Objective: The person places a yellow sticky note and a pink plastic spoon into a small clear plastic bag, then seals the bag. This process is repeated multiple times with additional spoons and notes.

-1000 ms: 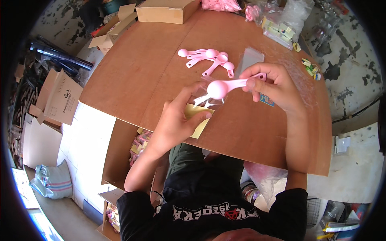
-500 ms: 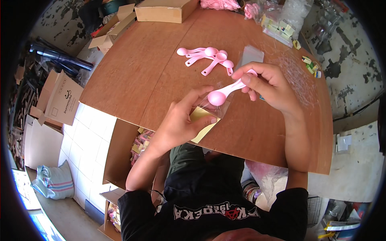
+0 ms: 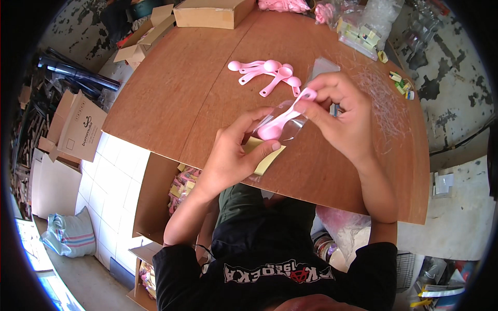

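Observation:
My right hand [image 3: 340, 111] pinches the handle end of a pink measuring spoon [image 3: 282, 118], its bowl pointing down and left. The bowl sits at the mouth of a clear plastic bag [image 3: 296, 125], apparently inside it. My left hand [image 3: 233, 147] holds that bag between thumb and fingers, with a pale yellow card [image 3: 265, 161] under the thumb. Beyond my hands lies a small pile of pink spoons [image 3: 270, 72] on the brown wooden table [image 3: 197, 93]. Flat clear bags [image 3: 324, 67] lie behind my right hand, partly hidden by it.
A cardboard box [image 3: 212, 14] stands at the table's far edge, near pink bundles [image 3: 284, 5]. Yellow cards in plastic [image 3: 358, 39] are at the far right. Clear strands [image 3: 381, 98] lie beside my right forearm. An open box [image 3: 155, 192] of packed items stands below, left.
My right hand has moved the spoon down and left, bringing its bowl from above the bag to its mouth. The bag now spreads around the bowl. My left hand has barely moved.

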`<move>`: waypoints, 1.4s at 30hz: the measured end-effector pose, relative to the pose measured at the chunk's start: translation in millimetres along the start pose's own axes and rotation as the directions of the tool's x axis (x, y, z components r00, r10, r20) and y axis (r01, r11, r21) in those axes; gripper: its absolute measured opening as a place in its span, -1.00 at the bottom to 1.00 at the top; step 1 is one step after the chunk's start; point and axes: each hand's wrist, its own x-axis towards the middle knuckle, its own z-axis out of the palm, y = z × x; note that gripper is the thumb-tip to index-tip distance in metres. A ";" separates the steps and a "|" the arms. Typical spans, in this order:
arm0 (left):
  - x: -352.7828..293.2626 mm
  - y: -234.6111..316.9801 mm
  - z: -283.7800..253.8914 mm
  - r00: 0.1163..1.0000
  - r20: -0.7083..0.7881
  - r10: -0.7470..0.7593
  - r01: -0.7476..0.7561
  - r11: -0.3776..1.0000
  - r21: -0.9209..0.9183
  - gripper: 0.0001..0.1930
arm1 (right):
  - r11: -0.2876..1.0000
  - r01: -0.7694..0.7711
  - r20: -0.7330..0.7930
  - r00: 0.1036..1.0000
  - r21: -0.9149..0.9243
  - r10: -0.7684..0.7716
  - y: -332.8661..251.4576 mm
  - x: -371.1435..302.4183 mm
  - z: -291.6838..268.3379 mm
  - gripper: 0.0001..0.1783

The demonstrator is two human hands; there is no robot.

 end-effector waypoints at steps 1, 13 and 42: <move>-0.6 -2.9 0.0 1.000 -0.013 -0.026 0.025 0.998 -0.054 -0.45 | 0.989 0.108 0.105 0.990 -0.105 -0.097 -0.2 0.9 -0.5 -0.87; -3.3 13.0 8.0 0.998 0.035 0.052 -0.041 0.960 -0.277 -0.58 | 0.984 -0.175 0.271 0.950 0.043 0.157 0.0 -5.7 5.0 -0.89; 4.3 40.6 16.9 0.950 0.152 0.274 -0.314 0.847 0.430 -0.66 | 0.567 0.543 0.206 0.809 -0.619 -0.551 -10.3 -15.1 3.7 -0.82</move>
